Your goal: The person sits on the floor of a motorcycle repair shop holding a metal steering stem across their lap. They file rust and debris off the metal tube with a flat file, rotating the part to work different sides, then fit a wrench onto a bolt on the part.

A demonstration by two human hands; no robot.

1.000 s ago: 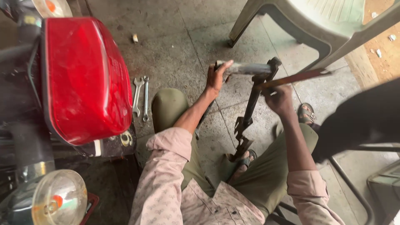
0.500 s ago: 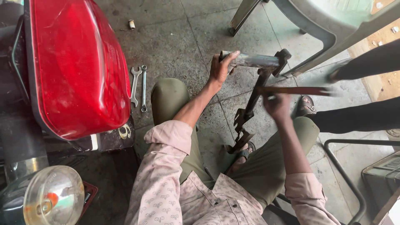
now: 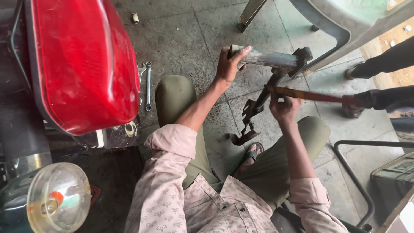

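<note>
So my left hand [image 3: 228,64] is still clamped round the tube end of the bracket [image 3: 268,82] propped on the floor between my knees, but my right hand [image 3: 282,107] just swung the hammer [image 3: 317,96] flatter, gripping its handle right against it.

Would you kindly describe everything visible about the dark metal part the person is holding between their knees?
The metal part is a dark, grimy frame piece that looks like steel: a greyish tube on top, joined at its right end to a black arm running down and left to a bracketed foot near the sandal. It stands tilted above the concrete floor. The left hand grips the tube's left end; the right hand holds a rusty rod against the arm.
</note>
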